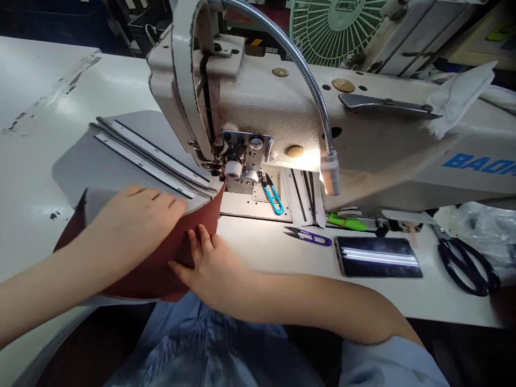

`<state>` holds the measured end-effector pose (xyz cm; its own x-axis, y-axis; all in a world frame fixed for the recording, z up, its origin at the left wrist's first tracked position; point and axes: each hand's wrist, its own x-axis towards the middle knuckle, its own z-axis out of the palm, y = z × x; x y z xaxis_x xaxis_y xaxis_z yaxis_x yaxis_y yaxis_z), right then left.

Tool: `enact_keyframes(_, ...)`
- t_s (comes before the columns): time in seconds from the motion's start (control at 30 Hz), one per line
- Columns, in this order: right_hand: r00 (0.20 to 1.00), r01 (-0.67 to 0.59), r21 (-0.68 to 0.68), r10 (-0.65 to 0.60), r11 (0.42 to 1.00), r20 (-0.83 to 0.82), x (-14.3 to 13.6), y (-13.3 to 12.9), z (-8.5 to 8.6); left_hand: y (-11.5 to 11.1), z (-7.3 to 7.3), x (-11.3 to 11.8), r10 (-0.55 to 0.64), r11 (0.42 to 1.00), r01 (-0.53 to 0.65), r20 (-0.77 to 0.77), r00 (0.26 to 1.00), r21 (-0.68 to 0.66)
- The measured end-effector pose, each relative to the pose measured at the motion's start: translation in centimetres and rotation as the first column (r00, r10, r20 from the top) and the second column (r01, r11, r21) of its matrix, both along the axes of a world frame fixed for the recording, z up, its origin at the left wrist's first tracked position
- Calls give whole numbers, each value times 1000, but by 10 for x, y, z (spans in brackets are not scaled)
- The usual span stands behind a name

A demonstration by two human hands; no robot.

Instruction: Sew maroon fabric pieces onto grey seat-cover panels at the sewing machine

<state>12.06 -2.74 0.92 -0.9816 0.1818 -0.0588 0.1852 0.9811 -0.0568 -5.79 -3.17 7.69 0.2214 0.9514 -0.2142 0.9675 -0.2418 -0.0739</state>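
1. Two bare hands of mine lie on red-brown cloth, which is at 8 o'clock from the middle of what I see.
2. My right hand is flat on the red-brown cloth. Its fingers lie loosely on top and its thumb sticks out toward 9 o'clock, so it is spread and not pinching.
3. My left hand is at 10 o'clock from my right hand. It is a bit blurry. Its fingers bend over the cloth and I can't see the tips, so I can't tell if it pinches.
4. Grey cloth lies just past my left hand, at 12 o'clock from it. Two white strips with black edges lie on top.
5. Both cloths reach the sewing machine with one corner, at 12 o'clock from my right hand. I can't tell if the needle is in.
6. Blue snips rest by the machine, between 1 and 2 o'clock from my right hand. Purple snips lie on the white table, between 2 and 3.
7. At 3 o'clock lies a phone, with big black-handled scissors farther out.
8. A bendy lamp shines at 2 o'clock, and a green fan stands behind at 1.
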Motion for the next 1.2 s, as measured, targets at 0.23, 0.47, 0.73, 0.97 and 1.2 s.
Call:
enact_keyframes(0.23, 997, -17, 9, 16, 1000, 78, 2, 0, 8, 30, -34, 27, 21, 991, -12, 66, 998, -132)
enact_keyframes(0.47, 994, -8, 14, 7, 1000, 111, -1, 4, 12, 40, -46, 12, 139, 987, -130, 90, 986, -96)
enact_keyframes(0.73, 998, 0, 46, -3, 999, 70, 1, 2, 4, 30, -64, 10, -86, 983, 62, 133, 987, 176)
enact_keyframes(0.97, 997, -8, 44, 4, 999, 78, 1, 4, 9, 30, -69, 7, -152, 959, 112, 139, 979, 261)
enact_keyframes(1.2, 999, 19, 13, -19, 1000, 42, 2, 1, 4, 30, -64, 9, -124, 966, 112, 37, 992, 235)
